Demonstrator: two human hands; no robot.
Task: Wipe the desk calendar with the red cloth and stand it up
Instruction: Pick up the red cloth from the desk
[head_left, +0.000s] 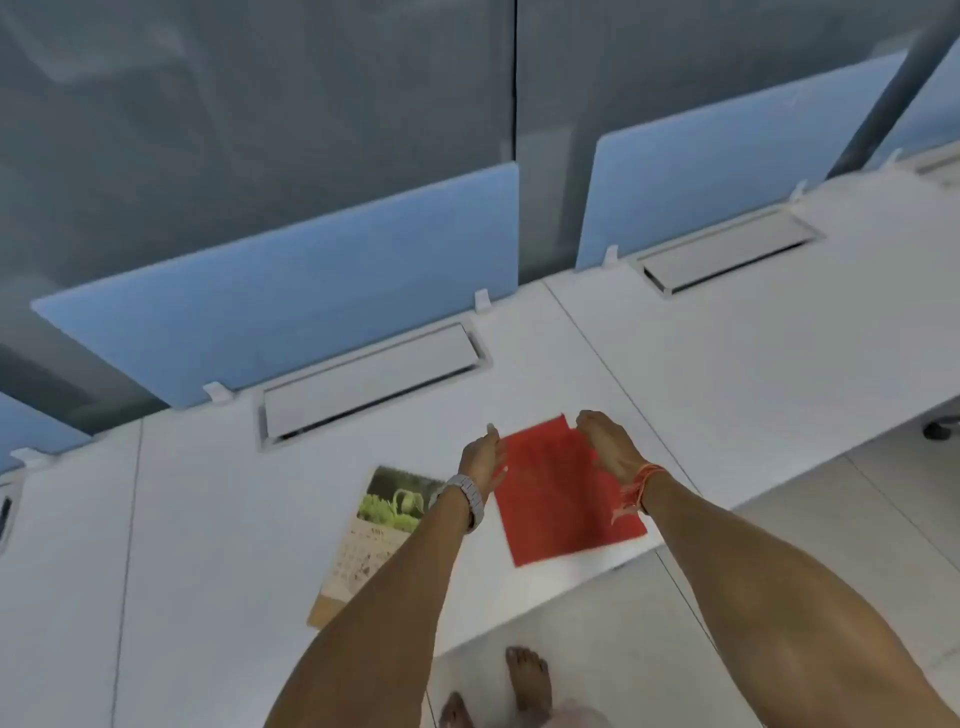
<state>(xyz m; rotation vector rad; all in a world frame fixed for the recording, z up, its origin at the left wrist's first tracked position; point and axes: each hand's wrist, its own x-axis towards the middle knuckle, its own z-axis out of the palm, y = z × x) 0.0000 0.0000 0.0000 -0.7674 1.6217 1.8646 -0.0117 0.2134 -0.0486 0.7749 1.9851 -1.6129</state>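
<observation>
Looking down from my head camera, I see both of my bare forearms reaching forward over a white desk (208, 519). A flat red cloth (561, 504) lies on the desk near its front edge, spread out as a rough square. My left hand (483, 460) meets the cloth's far left edge, and my right hand (605, 441) pinches its far right corner, which looks slightly lifted. I judge that both hands are taking hold of the cloth along its far edge, though the left fingers are partly hidden, so I cannot tell how firmly they grip.

Just left of the cloth lies the desk calendar (384, 519), flat on the desk, page up. It shows a green picture above a blurred date grid. My left forearm crosses over its right side. Neither hand is touching the calendar.

A watch (467, 496) sits on my left wrist and orange threads (636, 491) circle my right. Behind the desk stand pale blue divider panels (285, 291) and closed cable hatches (371, 382).

As I judge it, the task is at its very start. The cloth is only being picked up, no wiping is under way, and the calendar is not yet standing up.
</observation>
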